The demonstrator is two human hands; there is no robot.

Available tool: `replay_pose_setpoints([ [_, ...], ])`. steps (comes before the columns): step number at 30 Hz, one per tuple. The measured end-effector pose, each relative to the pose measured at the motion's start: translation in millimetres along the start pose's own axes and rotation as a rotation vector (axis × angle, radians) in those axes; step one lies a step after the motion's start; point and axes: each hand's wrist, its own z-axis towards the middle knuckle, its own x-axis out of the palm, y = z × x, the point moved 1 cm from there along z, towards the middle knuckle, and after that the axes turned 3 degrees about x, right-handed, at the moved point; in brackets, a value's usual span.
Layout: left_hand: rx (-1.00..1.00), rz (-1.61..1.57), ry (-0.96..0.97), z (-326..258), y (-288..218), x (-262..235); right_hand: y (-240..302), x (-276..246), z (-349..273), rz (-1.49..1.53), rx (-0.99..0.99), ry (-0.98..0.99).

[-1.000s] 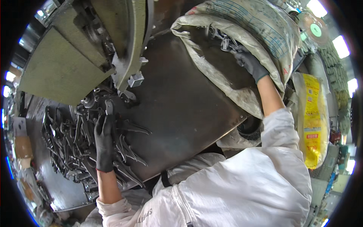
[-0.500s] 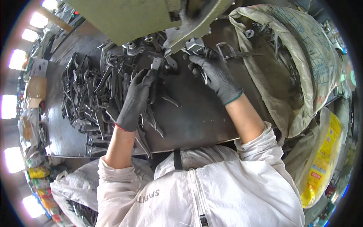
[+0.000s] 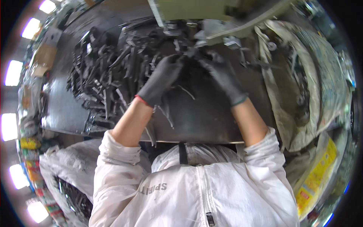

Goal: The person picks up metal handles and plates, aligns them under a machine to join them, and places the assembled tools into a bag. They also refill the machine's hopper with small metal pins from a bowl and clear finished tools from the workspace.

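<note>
Both hands wear dark gloves and meet at the far middle of a dark metal worktable (image 3: 200, 121). My left hand (image 3: 160, 81) and my right hand (image 3: 223, 77) close together on a small dark metal part (image 3: 188, 51) just under the green machine (image 3: 211, 15). The picture is blurred there, so the exact grip is unclear. A large heap of dark metal pieces (image 3: 109, 72) lies to the left of my left hand.
An open woven sack (image 3: 302, 79) holding more metal parts leans at the table's right. A yellow bag (image 3: 315, 174) sits lower right. A white sack (image 3: 68, 178) with dark pieces stands lower left. Cardboard (image 3: 45, 56) lies at the far left.
My right hand left the sack at the right and came to the machine with a part. My left hand rose from the heap and joined it there.
</note>
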Motion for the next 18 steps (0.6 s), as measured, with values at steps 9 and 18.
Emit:
replay_pose_setpoints([
  [9, 0.238, 0.909, 0.003, -4, -17, -7, -26, 7, 7, 0.081, 0.156, 0.078],
  [18, 0.408, 1.186, -0.707, -1, -55, -287, -5, 6, -8, 0.197, 0.211, -0.024],
])
